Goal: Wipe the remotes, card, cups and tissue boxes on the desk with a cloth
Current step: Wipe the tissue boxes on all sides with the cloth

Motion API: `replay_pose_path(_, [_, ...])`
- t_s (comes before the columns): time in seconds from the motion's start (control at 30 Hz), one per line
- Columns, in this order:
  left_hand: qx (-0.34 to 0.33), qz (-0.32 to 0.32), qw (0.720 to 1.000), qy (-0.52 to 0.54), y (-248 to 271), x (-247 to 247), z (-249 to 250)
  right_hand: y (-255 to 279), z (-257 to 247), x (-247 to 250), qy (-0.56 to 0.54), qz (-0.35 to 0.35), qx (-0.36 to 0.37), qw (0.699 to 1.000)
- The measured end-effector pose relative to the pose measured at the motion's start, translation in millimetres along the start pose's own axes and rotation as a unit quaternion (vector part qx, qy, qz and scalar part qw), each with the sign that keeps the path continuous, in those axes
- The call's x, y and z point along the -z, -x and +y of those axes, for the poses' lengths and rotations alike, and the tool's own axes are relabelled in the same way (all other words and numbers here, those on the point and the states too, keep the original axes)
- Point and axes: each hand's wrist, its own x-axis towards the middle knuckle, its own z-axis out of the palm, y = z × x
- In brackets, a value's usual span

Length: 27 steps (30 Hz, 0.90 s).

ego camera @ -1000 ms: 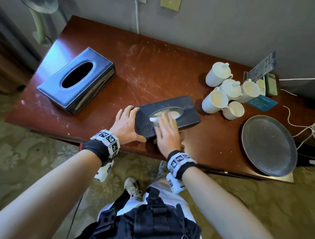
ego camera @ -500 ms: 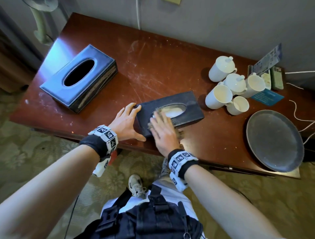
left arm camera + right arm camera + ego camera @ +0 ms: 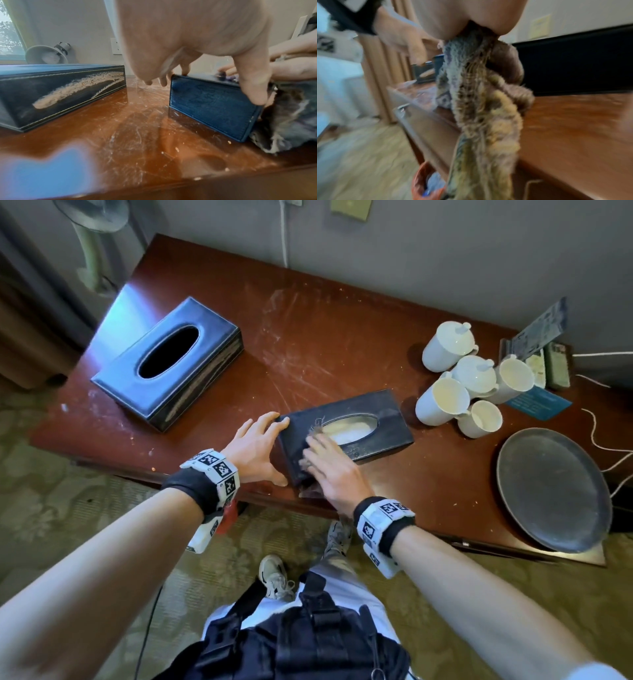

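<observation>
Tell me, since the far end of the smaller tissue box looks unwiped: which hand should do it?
Right hand: it already presses the cloth on the smaller tissue box. The left hand braces the box's near end and has no cloth.

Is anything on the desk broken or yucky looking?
Yes. The bigger tissue box at the back left has a long pale scuff where its dark side has worn away. The desk is covered in whitish scratches and dusty smears. The cloth is frayed, with loose threads hanging.
</observation>
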Motion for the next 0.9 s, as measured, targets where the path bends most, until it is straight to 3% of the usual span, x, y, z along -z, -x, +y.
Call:
replay_pose_path(0.13, [0.004, 0.023, 1.000, -0.014, -7.3, 8.5, 4.4, -2.9, 27.8, 68.7, -0.076, 0.069, -0.210, 0.972])
replay_pose_path(0.27, [0.012, 0.008, 0.997, -0.074, -11.5, 3.4, 18.7, -37.5, 68.7, 119.7, -0.046, 0.159, -0.302, 0.939])
replay_pose_path(0.33, [0.023, 0.004, 0.996, -0.087, -12.6, 1.0, 25.4, -53.7, 87.2, 117.8, -0.043, 0.100, -0.338, 0.935])
replay_pose_path(0.4, [0.032, 0.011, 0.995, -0.094, -14.3, 2.6, 27.6, -55.0, 97.4, 103.5, 0.010, -0.044, -0.343, 0.938])
replay_pose_path(0.47, [0.044, 0.020, 0.995, -0.082, -14.9, 7.3, 23.1, -42.3, 100.2, 88.5, 0.070, -0.124, -0.337, 0.931])
replay_pose_path(0.63, [0.040, 0.012, 0.999, 0.026, -14.8, 15.9, 5.3, -23.1, 90.8, 75.4, 0.091, -0.094, -0.345, 0.929])
replay_pose_path(0.9, [0.063, 0.026, 0.994, 0.082, -14.4, 10.8, 8.6, -85.7, 89.9, 54.4, 0.151, -0.117, -0.280, 0.941])
